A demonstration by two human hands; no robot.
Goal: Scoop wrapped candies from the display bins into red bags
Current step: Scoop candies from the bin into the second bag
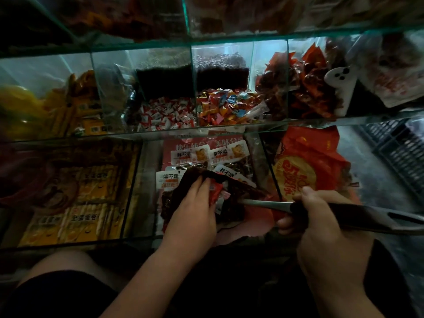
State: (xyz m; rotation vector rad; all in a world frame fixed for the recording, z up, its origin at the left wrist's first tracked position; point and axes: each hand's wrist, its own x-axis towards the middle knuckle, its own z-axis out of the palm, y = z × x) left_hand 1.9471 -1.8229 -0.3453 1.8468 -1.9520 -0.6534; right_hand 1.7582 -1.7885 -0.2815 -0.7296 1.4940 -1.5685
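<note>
Spillage risk: left hand [192, 207] pinching dark-red plastic bag [238, 191], right hand [325, 239] gripping black-handled metal scoop [266, 204]; we're risking mouth sagging shut.

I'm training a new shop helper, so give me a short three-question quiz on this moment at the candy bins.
1. True or false: the left hand grips the red bag.
2. What does the right hand hold? A) the scoop B) a candy C) nothing
3. Fill in: the scoop's metal end reaches into the red ____.
Key: 1 true; 2 A; 3 bag.
</note>
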